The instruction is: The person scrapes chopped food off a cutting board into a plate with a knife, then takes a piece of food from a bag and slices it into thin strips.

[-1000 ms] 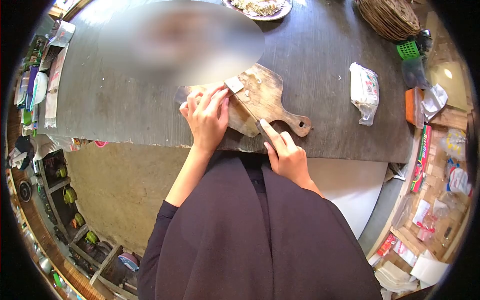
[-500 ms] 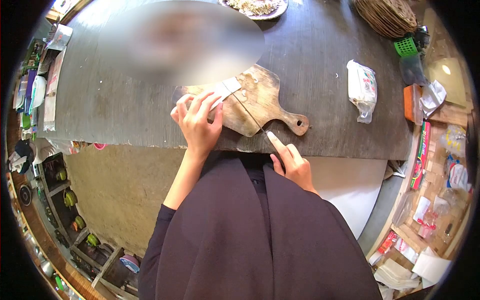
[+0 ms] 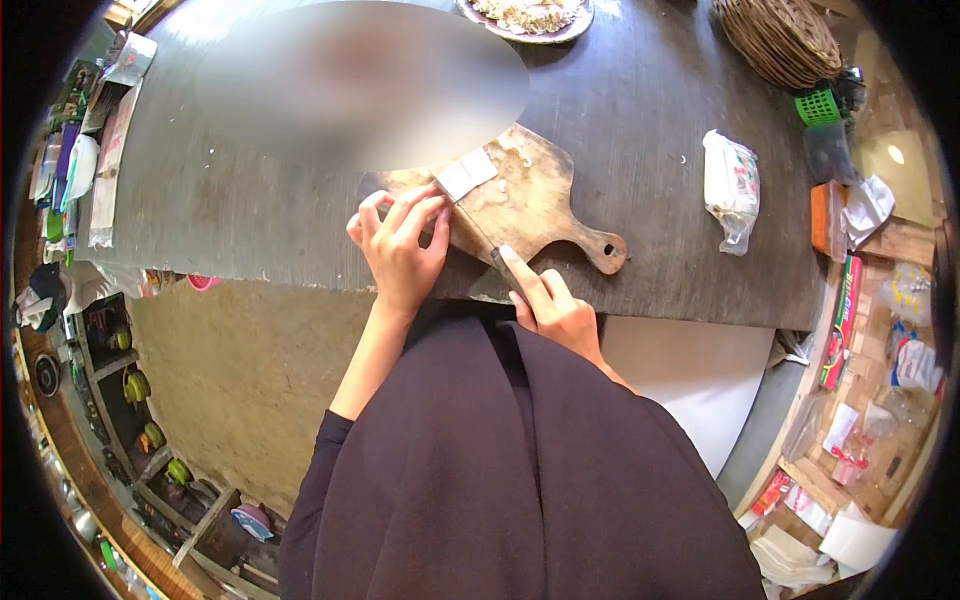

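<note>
A white block of food (image 3: pixel 467 175) lies on a worn wooden cutting board (image 3: pixel 535 205), with visible cut lines across it. My left hand (image 3: pixel 400 255) is at the board's left side, fingers bent in a pinch at the block's near end. That end is mostly hidden under the fingers. My right hand (image 3: pixel 555 305) grips the dark handle of a knife (image 3: pixel 472 222), index finger stretched along it. The thin blade points up and left, its tip beside the block near my left fingertips. Small white crumbs lie on the board.
A plastic-wrapped white package (image 3: pixel 732 190) lies on the dark table (image 3: pixel 640 130) to the right. A plate of pale food (image 3: pixel 530 15) and stacked woven wicker (image 3: pixel 785 40) are at the back. A blurred patch hides the back left. Cluttered shelves flank both sides.
The knife and my right hand have moved left, bringing the blade from across the block to its left side, by my left fingers. The view has shifted slightly.
</note>
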`<state>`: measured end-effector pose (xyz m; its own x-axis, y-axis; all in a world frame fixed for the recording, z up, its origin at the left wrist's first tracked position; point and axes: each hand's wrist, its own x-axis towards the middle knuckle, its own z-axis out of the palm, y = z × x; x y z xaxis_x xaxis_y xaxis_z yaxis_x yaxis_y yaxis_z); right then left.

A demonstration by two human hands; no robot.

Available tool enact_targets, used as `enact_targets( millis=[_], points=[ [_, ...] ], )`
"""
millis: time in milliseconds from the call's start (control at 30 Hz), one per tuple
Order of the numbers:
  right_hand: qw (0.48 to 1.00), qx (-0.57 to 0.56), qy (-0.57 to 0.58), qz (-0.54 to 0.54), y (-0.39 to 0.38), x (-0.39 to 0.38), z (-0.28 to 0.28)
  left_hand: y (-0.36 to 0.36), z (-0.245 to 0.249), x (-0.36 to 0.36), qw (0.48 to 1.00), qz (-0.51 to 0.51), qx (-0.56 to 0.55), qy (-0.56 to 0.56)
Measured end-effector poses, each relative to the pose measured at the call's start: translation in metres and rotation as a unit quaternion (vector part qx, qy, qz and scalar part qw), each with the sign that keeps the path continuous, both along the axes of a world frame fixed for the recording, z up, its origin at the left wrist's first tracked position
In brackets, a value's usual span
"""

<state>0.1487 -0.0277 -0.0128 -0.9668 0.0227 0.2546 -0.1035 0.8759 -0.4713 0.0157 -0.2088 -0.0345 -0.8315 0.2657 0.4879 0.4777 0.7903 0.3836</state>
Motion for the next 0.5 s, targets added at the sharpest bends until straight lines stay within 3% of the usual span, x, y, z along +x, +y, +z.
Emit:
enact_targets(
  millis=[500],
  points=[
    [0.998, -0.039, -0.034, -0.018, 0.011, 0.034, 0.009, 0.001, -0.002, 0.000, 1.000, 0.010, -0.005, -0.016]
  ],
)
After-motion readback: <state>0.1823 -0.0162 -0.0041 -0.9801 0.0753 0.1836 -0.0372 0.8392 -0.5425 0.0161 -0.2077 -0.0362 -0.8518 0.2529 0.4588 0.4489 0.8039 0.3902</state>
